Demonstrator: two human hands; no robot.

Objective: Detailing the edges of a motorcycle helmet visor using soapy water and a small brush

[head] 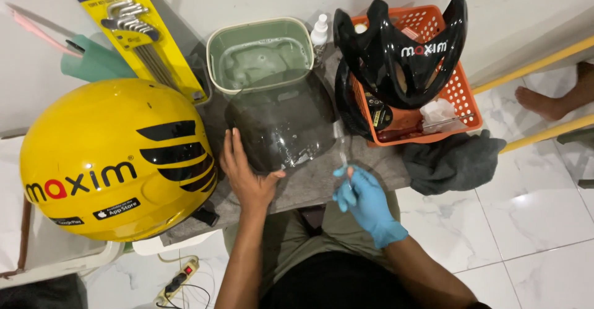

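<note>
Smoky dark visor [281, 123] lay on the grey cloth [322, 182] covering the desk, steadied by the bare left hand [246, 176] spread open against its edge, while the blue-gloved right hand [362, 197] gripped a thin clear tool [342, 148] beside it.

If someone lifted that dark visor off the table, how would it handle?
The visor is probably light and a bit springy, being a thin curved sheet. Its glossy, seemingly wet surface may be slippery. Resting on its curve under the left hand, it could rock when pushed, and likely scratches easily.
</note>
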